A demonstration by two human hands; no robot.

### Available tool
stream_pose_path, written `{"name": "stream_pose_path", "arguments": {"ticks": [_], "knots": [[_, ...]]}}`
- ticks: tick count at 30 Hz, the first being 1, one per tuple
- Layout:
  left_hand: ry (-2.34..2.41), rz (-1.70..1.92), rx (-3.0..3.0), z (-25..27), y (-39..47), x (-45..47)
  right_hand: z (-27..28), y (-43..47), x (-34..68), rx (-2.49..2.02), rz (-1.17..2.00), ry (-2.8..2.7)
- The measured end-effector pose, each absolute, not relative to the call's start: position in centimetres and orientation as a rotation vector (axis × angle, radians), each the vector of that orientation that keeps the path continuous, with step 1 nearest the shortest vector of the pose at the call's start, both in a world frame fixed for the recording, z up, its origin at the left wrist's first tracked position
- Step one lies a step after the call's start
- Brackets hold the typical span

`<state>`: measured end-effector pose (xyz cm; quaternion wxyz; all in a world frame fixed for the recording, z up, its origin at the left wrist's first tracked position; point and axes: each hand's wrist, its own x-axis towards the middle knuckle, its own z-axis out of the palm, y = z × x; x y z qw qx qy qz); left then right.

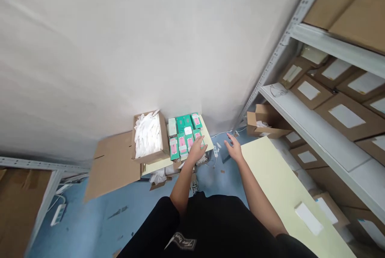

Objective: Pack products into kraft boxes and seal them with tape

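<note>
I have left hand (197, 150) spread, green boxes (182, 141) just beyond and left of it; contact unclear. Right hand (234, 148) spread too, empty, over floor (212, 180). I'd square palms to box sides, press evenly, avoid nudging neighbours.

A black short-sleeved top (224, 226) (with pale lettering (189, 244) on a patch (183, 240)) is worn with a black-and-white shoe (195, 188).

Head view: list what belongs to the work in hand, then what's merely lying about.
Likely in use:
green boxes, by the left hand
perhaps the carton of white items beside them

Apparently lying about:
power strip on the floor, far left
flat white item on the pale table
</note>
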<state>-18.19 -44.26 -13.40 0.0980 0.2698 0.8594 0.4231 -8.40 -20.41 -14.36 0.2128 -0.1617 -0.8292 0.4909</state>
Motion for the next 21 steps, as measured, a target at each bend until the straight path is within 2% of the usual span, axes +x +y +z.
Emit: {"name": "stream_pose_path", "arguments": {"ticks": [5, 9, 21], "knots": [[2.61, 1.348, 0.591, -15.2, -51.4, -23.6, -15.0, -25.7, -16.6, -0.403, 1.419, -2.374], [2.62, 1.323, 0.479, -17.2, -53.7, -26.3, -15.6, -28.4, -20.2, -0.383, 1.452, -2.442], [2.547, 0.682, 0.201, -25.8, -45.1, -28.2, -22.6, -25.1, -21.2, -0.579, 1.589, -2.559]]}}
